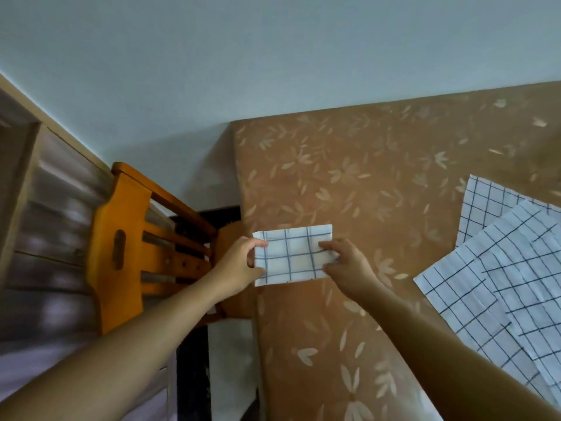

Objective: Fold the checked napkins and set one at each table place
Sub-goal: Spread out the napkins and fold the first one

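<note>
A folded white napkin (pixel 293 255) with dark grid lines sits at the left edge of the table (pixel 379 183), which has a brown leaf-patterned cloth. My left hand (pixel 239 265) pinches the napkin's left end between thumb and fingers. My right hand (pixel 346 262) pinches its right end the same way. Several unfolded checked napkins (pixel 498 268) lie overlapping on the table at the right.
An orange wooden chair (pixel 133 244) stands at the table's left side, its seat tucked under the edge by the folded napkin. A pale wall runs behind the table. A dark floor and wooden panelling lie to the left.
</note>
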